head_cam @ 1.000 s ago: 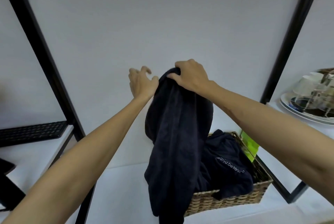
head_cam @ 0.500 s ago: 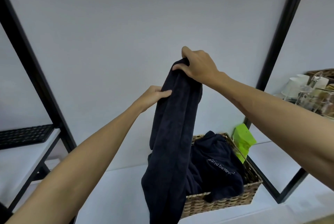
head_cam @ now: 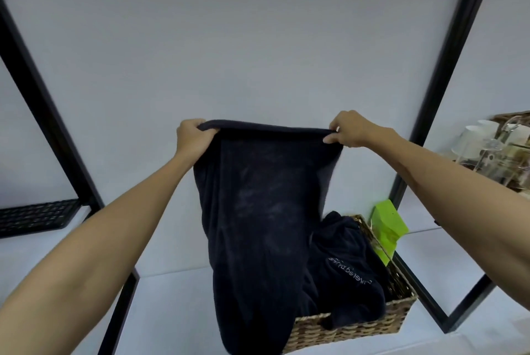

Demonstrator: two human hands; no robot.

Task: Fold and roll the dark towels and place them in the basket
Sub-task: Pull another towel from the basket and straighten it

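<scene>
Head view | left hand (head_cam: pixel 192 136) and right hand (head_cam: pixel 348 129) grip dark towel (head_cam: pixel 258 211) top corners | above basket (head_cam: pixel 358 326)

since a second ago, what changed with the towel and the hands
The left hand took hold of the dark towel and slid out to one top corner; the right hand kept its grip and moved to the other, so the bunched towel now hangs spread flat. The basket and the towel inside it stayed put.

Single head cam, faces forward and slightly down at the white wall (head_cam: pixel 258 39); raised hands close, centre frame; basket (head_cam: pixel 358 329) at 5 o'clock.
</scene>
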